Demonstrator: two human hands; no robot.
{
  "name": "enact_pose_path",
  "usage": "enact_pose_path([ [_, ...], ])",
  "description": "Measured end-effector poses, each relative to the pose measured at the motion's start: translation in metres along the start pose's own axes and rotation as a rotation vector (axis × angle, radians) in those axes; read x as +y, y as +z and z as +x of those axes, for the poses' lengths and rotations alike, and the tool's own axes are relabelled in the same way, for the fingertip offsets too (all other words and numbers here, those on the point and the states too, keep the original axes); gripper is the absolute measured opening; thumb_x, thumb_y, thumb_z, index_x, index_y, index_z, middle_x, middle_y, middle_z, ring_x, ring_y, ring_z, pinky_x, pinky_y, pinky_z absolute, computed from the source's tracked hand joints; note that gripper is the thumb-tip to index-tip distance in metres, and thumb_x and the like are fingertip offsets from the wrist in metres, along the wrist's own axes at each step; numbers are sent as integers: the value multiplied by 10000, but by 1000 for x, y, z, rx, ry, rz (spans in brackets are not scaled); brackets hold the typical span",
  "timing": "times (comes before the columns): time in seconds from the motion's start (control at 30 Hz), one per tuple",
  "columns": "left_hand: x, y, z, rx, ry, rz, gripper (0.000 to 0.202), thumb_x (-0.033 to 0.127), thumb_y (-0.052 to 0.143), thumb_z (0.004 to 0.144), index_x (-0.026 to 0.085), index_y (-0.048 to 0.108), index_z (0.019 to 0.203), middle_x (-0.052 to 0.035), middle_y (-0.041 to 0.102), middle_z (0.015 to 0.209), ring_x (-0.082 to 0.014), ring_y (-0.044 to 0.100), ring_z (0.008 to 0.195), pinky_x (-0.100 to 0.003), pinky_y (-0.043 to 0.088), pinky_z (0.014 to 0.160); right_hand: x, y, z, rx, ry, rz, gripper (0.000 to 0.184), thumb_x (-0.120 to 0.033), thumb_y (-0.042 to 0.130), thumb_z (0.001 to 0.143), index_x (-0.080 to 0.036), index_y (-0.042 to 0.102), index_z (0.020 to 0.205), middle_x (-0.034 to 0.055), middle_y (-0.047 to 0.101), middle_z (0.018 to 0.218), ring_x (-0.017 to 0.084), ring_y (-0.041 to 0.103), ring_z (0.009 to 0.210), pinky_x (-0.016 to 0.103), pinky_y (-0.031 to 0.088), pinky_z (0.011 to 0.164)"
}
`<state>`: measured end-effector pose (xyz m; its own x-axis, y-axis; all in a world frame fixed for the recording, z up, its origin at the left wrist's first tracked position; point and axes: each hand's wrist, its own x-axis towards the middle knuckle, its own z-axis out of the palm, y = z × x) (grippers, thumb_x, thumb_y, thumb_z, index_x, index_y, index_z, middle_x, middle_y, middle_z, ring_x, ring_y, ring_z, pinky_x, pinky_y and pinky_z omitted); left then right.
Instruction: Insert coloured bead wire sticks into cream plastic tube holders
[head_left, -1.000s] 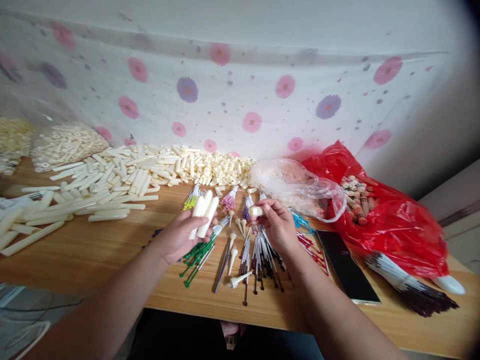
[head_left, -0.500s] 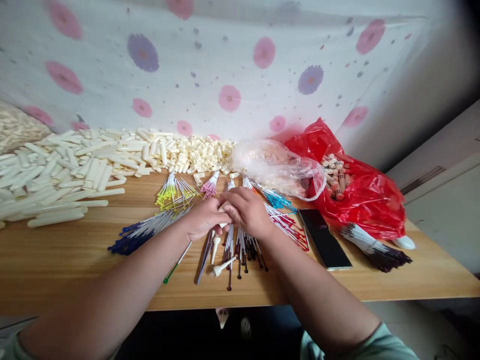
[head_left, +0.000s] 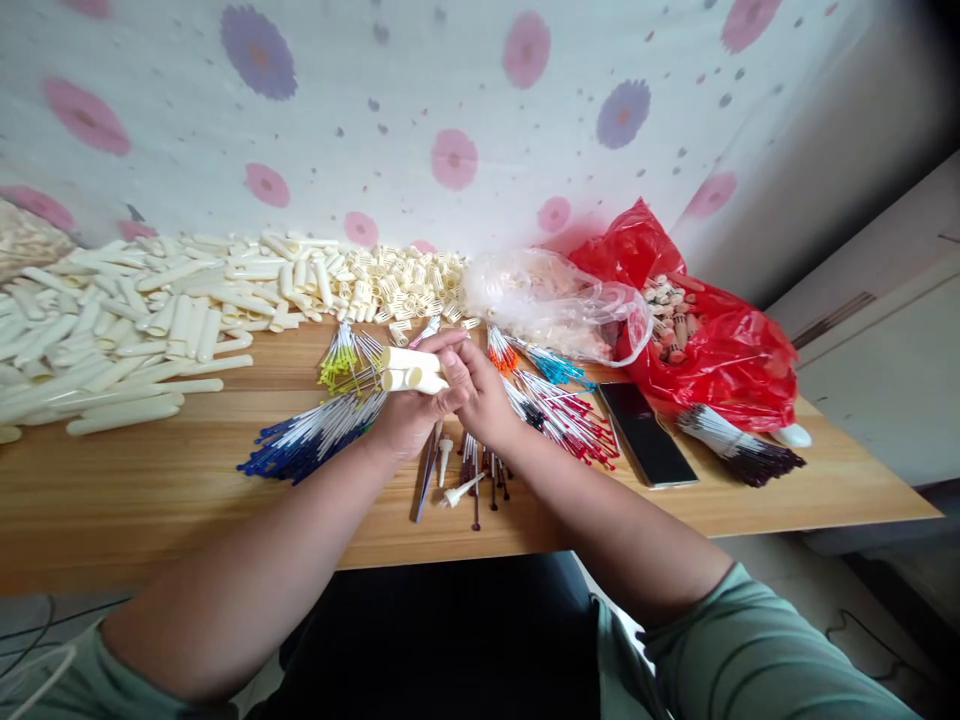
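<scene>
A small bundle of cream plastic tubes [head_left: 405,362] is between my hands above the middle of the table, its round ends facing left. My left hand [head_left: 409,422] is closed round the bundle from below. On its right side, my right hand [head_left: 480,395] grips it too, with the thumb over the tubes and against the left hand. The far ends of the tubes are hidden by my fingers. Just below the hands lie tweezers [head_left: 426,478] and two small cream cone-shaped tips [head_left: 459,491]. White sticks with dark heads [head_left: 475,500] lie partly under my right wrist.
Long cream tubes [head_left: 142,330] and short slotted pieces [head_left: 409,285] pile up along the back. Bundles of blue-tipped [head_left: 300,445], yellow-tipped [head_left: 337,368] and red-tipped sticks [head_left: 581,425] fan out around. On the right are a clear bag [head_left: 555,300], red bag [head_left: 742,350] and black phone [head_left: 646,435].
The bundle has turned so that the tube ends now show at the left; before, my fingers mostly covered it. My hands have parted slightly, and the camera view has tilted down.
</scene>
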<state>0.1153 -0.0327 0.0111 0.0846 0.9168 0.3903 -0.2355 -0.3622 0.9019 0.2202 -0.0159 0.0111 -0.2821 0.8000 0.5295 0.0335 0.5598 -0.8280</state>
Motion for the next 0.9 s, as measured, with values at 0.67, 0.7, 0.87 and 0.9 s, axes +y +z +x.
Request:
enact_pose_path([
  [0.67, 27, -47, 37, 524, -39, -269, 350, 127, 696, 578, 200, 484, 846, 78, 502, 595, -44, 411, 372, -152, 285, 323, 63, -36, 96, -367, 93, -829, 276, -41, 540, 770, -179, 706, 943, 65, 690, 1023, 182, 614, 985, 266, 436, 898],
  [0.7, 27, -48, 37, 540, -49, -254, 358, 99, 676, 559, 198, 483, 844, 84, 492, 586, -40, 394, 361, -148, 268, 315, 68, -31, 103, -380, 102, -868, 260, -51, 539, 788, -160, 695, 965, 88, 678, 1045, 192, 607, 1001, 287, 435, 910],
  [0.87, 24, -44, 32, 481, -102, -279, 360, 76, 607, 560, 209, 463, 862, 90, 476, 637, -25, 377, 365, -134, 236, 312, 77, -4, 134, -470, 133, -996, 214, -271, 536, 891, -141, 602, 1048, 78, 620, 1094, 190, 594, 994, 407, 477, 883],
  [0.9, 22, -42, 29, 438, -121, -280, 370, 83, 607, 575, 215, 464, 890, 87, 480, 658, -23, 378, 370, -133, 236, 315, 76, 4, 138, -499, 131, -1009, 239, -301, 532, 895, -146, 585, 1069, 69, 609, 1100, 186, 596, 980, 407, 491, 861],
])
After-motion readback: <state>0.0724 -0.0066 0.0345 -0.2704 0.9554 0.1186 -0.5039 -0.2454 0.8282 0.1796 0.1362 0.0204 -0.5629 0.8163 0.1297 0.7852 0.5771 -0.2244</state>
